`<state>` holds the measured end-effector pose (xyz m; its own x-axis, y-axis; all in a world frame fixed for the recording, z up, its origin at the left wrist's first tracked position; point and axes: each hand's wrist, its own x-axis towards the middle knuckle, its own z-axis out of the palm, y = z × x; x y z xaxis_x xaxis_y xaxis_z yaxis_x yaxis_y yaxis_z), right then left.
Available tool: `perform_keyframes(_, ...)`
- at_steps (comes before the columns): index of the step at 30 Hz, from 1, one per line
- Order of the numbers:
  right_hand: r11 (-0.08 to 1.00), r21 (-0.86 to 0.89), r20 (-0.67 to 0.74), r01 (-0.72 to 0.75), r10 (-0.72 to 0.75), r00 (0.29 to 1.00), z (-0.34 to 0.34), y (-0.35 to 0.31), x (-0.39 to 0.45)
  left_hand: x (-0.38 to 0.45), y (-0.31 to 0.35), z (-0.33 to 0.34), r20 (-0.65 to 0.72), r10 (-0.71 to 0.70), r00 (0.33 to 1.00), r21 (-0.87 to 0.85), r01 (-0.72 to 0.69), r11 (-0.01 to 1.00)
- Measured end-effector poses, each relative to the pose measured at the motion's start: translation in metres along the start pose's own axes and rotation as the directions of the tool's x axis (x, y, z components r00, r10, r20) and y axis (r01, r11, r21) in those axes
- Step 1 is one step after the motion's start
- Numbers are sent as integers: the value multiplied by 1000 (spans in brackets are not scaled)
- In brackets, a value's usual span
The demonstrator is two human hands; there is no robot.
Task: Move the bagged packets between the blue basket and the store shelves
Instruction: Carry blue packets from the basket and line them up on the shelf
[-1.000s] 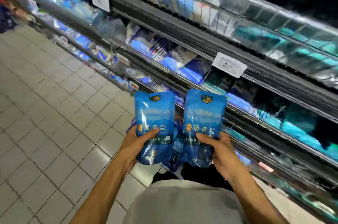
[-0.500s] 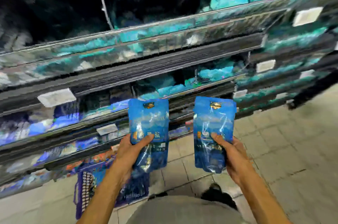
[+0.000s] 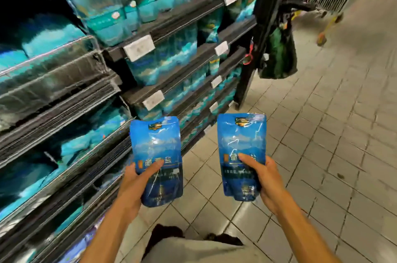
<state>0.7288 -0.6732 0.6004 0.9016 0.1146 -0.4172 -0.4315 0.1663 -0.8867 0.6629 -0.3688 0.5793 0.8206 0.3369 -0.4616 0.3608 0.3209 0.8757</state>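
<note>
With our left hand (image 3: 137, 183) and right hand (image 3: 265, 179) each gripping one blue packet (image 3: 156, 155) upright beside the shelves (image 3: 171, 80), we judge either slippery bag could slide free.

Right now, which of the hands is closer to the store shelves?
Left. The left hand, gripping a blue packet, is right beside the shelves; the right hand, gripping the other packet, is out over the tiled aisle.
</note>
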Motion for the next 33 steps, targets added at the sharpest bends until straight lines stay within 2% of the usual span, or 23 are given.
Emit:
perform_keyframes(7, 996, 73, -32, 53, -51, 998, -19, -55, 68, 66, 60, 89, 101, 130, 986, -13, -129, 992)
perform_keyframes(17, 968, 83, 45, 237, -241, 969, 36, -195, 201, 163, 201, 160, 132, 389, 912, -81, -381, 921)
perform_keyframes(22, 906, 93, 153, 412, -422, 893, 75, -286, 240, 175, 283, 184, 106, 572, 813, -98, -564, 820)
perform_keyframes(26, 855, 166, 279, 492, -519, 808, 108, -354, 261, 171, 338, 202, 6, 684, 729, -82, -682, 727)
perform_keyframes(33, 826, 331, 529, 456, -563, 635, 181, -461, 287, 142, 432, 217, -107, 781, 616, -35, -787, 616)
